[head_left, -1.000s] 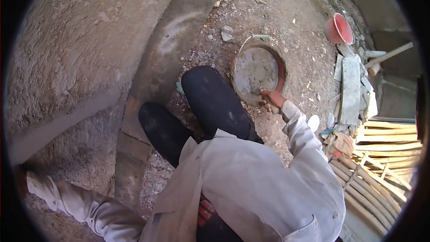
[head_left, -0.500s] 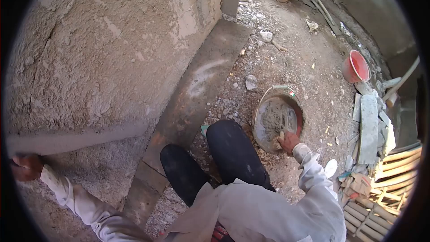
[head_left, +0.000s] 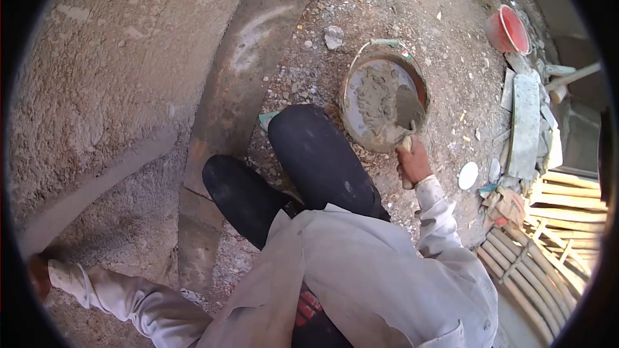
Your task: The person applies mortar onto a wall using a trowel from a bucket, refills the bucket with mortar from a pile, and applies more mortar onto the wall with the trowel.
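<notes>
My right hand is closed around the handle of a trowel. The trowel's blade lies in wet grey mortar inside a bucket, at its right side. The bucket stands on the gravelly ground beyond my right knee, its wire handle tipped to the far rim. My left hand is at the far left edge, close to the lower end of a long pale strip along the rough wall. Its fingers are dark and partly cut off, so whether they grip anything is hidden.
A flat board runs along the wall's foot, beside my knees. At the right are a red bucket, stone slabs, a white disc and a bamboo rack. A loose stone lies beyond the mortar bucket.
My view has tilted down and shifted. My right hand has drawn back from the bucket's inside toward its near rim, and the trowel blade now shows. The pale strip appears more slanted.
</notes>
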A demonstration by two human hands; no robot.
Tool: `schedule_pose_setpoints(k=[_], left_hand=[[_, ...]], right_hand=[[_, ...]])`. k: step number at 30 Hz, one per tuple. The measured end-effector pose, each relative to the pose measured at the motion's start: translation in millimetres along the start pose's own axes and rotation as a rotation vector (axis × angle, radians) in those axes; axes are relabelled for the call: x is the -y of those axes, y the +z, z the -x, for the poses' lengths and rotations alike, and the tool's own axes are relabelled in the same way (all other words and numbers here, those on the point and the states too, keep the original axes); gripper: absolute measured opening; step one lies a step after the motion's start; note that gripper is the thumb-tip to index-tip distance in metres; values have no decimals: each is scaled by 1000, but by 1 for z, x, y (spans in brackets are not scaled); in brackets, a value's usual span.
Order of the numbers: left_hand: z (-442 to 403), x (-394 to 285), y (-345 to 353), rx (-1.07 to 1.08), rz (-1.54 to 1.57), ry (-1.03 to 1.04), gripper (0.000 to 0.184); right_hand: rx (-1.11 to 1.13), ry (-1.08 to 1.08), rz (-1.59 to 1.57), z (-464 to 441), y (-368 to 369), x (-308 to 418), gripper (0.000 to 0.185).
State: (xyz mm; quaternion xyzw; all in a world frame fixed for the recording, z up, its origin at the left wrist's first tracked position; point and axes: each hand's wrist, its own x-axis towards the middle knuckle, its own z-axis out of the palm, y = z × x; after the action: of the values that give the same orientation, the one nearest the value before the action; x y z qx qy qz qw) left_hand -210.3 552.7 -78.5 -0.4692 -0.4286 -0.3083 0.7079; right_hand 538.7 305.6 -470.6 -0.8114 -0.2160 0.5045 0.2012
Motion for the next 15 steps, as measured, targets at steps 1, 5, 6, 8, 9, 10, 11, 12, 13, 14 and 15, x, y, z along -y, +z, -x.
schedule_pose_setpoints(k=[1, 5, 6, 8, 9, 10, 11, 12, 13, 14, 15], left_hand=[[11, -1, -6, 5, 28, -25, 51], [36, 3, -20, 19, 98, -88, 52], [39, 2, -22, 17, 110, -95, 52], [42, 0, -23, 28, 136, -99, 52], [44, -3, -23, 37, 144, -96, 52], [45, -6, -22, 39, 153, -99, 52], [47, -9, -21, 39, 164, -100, 52], [48, -11, -20, 37, 169, -103, 52], [48, -12, -19, 30, 176, -105, 52], [48, -12, -19, 24, 180, -116, 52], [48, -11, -19, 15, 183, -120, 52]], right_hand=[[-95, -29, -75, -7, 2, -14, 18], [431, 390, -909, -44, 24, -1, 8], [463, 372, -905, -42, 21, 8, 9], [404, 246, -668, -23, 17, 24, 10], [311, 132, -436, -5, 14, 33, 9], [216, 17, -205, 11, 11, 43, 9], [93, -115, -45, 24, 9, 55, 9], [72, -137, -128, 24, 14, 56, 10], [51, -162, -214, 20, 21, 57, 12], [30, -192, -299, 13, 25, 58, 14], [192, 2, -562, -1, 28, 54, 13]])
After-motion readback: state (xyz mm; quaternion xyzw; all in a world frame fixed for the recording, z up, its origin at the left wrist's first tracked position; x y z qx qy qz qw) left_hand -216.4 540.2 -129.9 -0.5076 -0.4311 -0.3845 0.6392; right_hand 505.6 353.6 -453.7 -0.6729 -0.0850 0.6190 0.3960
